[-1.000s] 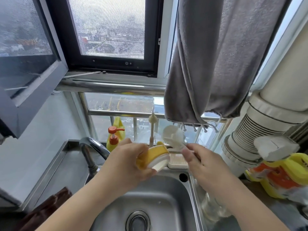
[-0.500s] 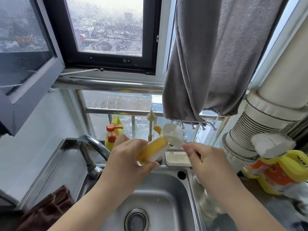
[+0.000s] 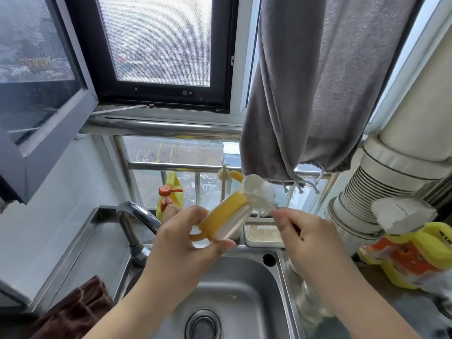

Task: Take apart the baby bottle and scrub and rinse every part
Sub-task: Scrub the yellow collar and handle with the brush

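Steel counter (image 3: pixel 80 243): brown cloth (image 3: pixel 73 311) left, yellow packet (image 3: pixel 413 255) right, possibly glass bottle (image 3: pixel 310 302) beside sink (image 3: pixel 244 285).

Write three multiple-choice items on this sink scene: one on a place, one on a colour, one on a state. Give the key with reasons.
1. Where is the brown cloth?
A. left of the sink
B. in the sink
C. on the window rail

2. What colour is the bottle collar in the left hand?
A. blue
B. yellow
C. green

3. What is the right hand doing?
A. resting flat
B. turning the tap
C. pinching a white brush

Key: 1 A, it lies on the counter at lower left. 2 B, its ring is plainly yellow. 3 C, its fingers close on the brush handle.
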The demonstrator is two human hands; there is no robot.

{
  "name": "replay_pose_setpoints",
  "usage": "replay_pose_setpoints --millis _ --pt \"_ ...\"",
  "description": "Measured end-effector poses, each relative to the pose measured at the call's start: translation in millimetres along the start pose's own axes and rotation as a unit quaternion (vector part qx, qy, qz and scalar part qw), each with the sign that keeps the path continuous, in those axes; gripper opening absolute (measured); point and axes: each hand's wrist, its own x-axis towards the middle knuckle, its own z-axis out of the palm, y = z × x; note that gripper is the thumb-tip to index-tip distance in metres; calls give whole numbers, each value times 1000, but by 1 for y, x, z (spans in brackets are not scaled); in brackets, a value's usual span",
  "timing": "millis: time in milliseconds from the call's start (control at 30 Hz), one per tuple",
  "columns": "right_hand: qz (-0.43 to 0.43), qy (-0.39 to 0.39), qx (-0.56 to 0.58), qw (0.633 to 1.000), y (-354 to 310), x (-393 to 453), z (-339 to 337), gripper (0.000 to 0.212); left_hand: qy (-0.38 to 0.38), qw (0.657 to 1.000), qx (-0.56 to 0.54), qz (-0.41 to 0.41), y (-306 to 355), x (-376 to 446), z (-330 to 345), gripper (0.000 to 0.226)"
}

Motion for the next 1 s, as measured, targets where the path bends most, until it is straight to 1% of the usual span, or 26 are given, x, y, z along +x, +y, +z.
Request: replay_pose_setpoints --millis 67,100,167,200,267,367,400,467,500,533,600,633,700,833,900,1000 --pt "-45 -9 -6 999 -11 -7 2 28 8 1000 -17 -25 -3 0 0 42" --pt "-50 -22 4 998 -14 -10 4 27 11 999 -23 -36 -4 1 0 43" --pt "-3 -8 25 1000 -6 -6 6 29 7 998 -38 -50 -5 2 0 42" --pt "19 8 31 999 0 -3 4 35 -2 997 -53 -56 -3 2 0 41" --pt "8 32 35 999 2 -2 2 45 -14 992 -102 -71 -1 2 1 38" --pt "-33 28 31 999 -10 -8 5 32 -22 975 -198 -95 0 5 1 33" --pt "-30 23 31 999 -8 -8 6 33 -36 969 -223 -99 1 5 1 37" --pt "-24 22 20 999 -1 -7 5 41 -85 955 -267 -99 4 5 0 51" --pt "-31 27 13 999 1 -6 5 43 -101 950 -279 -98 7 5 -1 54" --pt "-41 32 8 999 1 -6 5 44 -110 946 -288 -98 10 6 -2 49" --pt "-60 32 1 998 0 -9 8 42 -121 937 -309 -109 13 10 -5 28" --pt "-66 26 -6 997 0 -11 9 40 -126 933 -317 -115 13 11 -5 23" --pt "-74 18 -25 997 1 -12 10 36 -137 923 -336 -126 12 11 -4 24" --pt "-49 13 -62 997 -3 -9 6 36 -136 926 -329 -129 9 11 -3 24" --pt "-55 40 -77 995 -6 -1 1 34 -142 929 -318 -122 6 13 -3 23" --pt "-39 51 -66 996 -12 20 -6 36 -200 941 -261 -83 3 9 -3 28"
